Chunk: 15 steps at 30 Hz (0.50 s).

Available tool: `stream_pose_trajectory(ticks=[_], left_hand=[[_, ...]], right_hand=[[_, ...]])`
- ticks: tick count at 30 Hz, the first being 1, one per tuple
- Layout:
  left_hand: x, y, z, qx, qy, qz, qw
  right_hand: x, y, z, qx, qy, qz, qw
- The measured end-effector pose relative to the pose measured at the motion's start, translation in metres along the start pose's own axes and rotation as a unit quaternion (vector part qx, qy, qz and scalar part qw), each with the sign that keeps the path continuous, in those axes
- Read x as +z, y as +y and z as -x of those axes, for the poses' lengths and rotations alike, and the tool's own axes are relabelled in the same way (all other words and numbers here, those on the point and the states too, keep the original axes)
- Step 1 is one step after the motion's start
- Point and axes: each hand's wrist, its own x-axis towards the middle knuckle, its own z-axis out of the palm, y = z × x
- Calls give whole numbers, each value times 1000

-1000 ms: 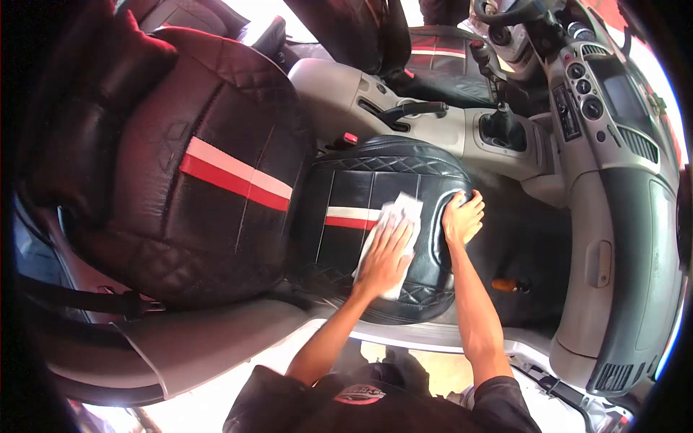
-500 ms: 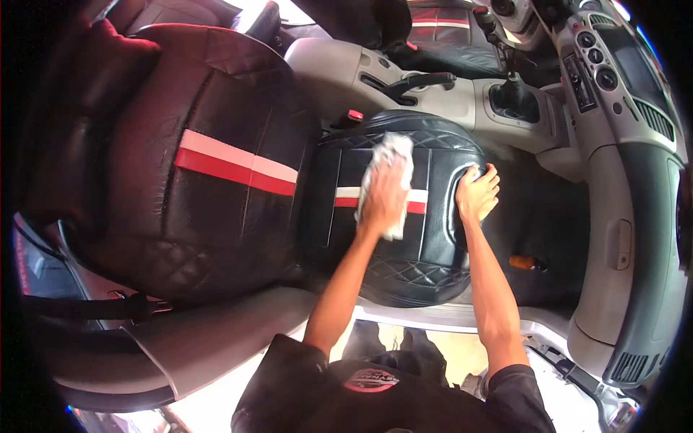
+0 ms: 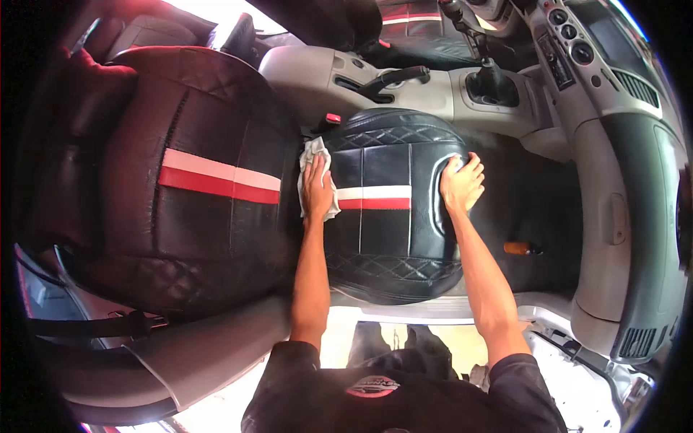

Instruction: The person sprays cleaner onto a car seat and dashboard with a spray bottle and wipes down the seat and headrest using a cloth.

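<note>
My left hand (image 3: 317, 191) presses a crumpled white cloth (image 3: 307, 162) against the rear of the car seat cushion (image 3: 386, 162), where it meets the backrest (image 3: 209, 123). Its fingers lie along the cloth, which pokes out around them. The cushion is black, with quilted sides and a white and red stripe across its middle. At the cushion's front edge, my right hand (image 3: 463, 184) grips the rim, its thumb on top and the other fingers bent over the front.
A red seat belt buckle (image 3: 333, 118) sits beside the cushion. Beyond it are the handbrake (image 3: 393, 81) and gear lever (image 3: 492, 81). An orange bottle-like object (image 3: 517, 248) lies on the dark floor. The dashboard (image 3: 639, 209) bounds the right side.
My left hand has slid the cloth from the cushion's middle back to the backrest, uncovering the stripe. My right hand stays on the front edge. The view has shifted slightly.
</note>
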Motion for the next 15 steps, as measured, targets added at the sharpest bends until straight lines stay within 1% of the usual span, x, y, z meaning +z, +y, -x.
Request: stream_pose_trajectory(ticks=[1,2,3,4,5,6,7,9,12,14,15], left_hand=[[-3,2,-1,3,-4,-8,1000],[-13,3,16,-9,-25,-10,1000],[-27,9,42,-56,-44,-36,997],[-32,9,79,-117,-23,-86,989],[-47,17,108,-191,-2,-85,978],[-60,20,133,-222,-23,-90,971],[-64,19,153,-227,-18,-95,969],[-62,24,155,-239,-20,-123,963],[-34,-16,110,-172,-1,-97,980],[-11,-27,52,-125,23,-68,990],[3,-49,23,-51,41,-61,996]], right_hand=[[-2,-1,0,3,-11,0,1000],[-1,1,-1,-1,-11,-3,1000],[-1,2,-1,-6,-13,-8,1000],[-2,0,-2,3,-25,-11,1000],[-2,-1,-3,-1,-23,-12,1000],[-2,-1,-2,-1,-22,-12,1000],[-2,-1,-1,4,-20,-11,1000],[-6,-3,0,9,-30,-8,999],[-1,-3,-1,16,-18,-9,1000],[-1,-2,1,14,-18,-7,1000],[-2,-3,0,11,-19,-5,1000]])
